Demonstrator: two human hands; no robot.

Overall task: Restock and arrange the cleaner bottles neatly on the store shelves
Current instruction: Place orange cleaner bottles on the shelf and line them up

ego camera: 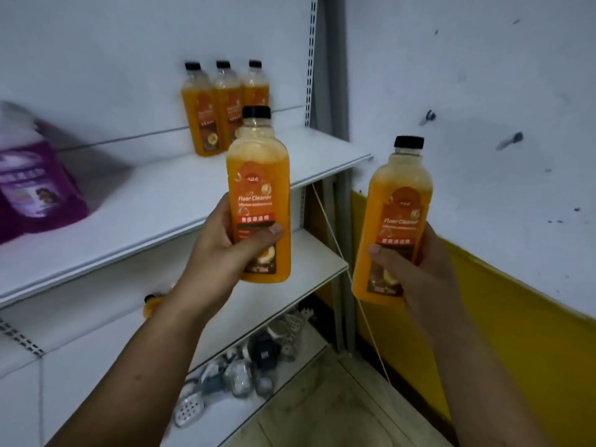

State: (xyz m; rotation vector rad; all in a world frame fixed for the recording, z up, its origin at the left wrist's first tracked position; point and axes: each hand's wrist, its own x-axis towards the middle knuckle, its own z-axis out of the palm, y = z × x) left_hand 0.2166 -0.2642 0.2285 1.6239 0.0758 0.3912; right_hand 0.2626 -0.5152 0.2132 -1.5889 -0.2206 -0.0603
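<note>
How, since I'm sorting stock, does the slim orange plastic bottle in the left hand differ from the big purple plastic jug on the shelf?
The slim orange plastic bottle is tall and narrow with a black cap; the big purple plastic jug is much broader. The bottle holds orange liquid, the jug purple. The left hand grips the bottle in the air; the jug stands on the white shelf. Both carry printed labels.

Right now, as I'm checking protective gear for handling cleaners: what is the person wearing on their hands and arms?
Nothing visible. The left hand and right hand are bare: no gloves, rings or wristbands show. The left forearm and right forearm are uncovered to the frame's edge; no sleeve is in view.
</note>
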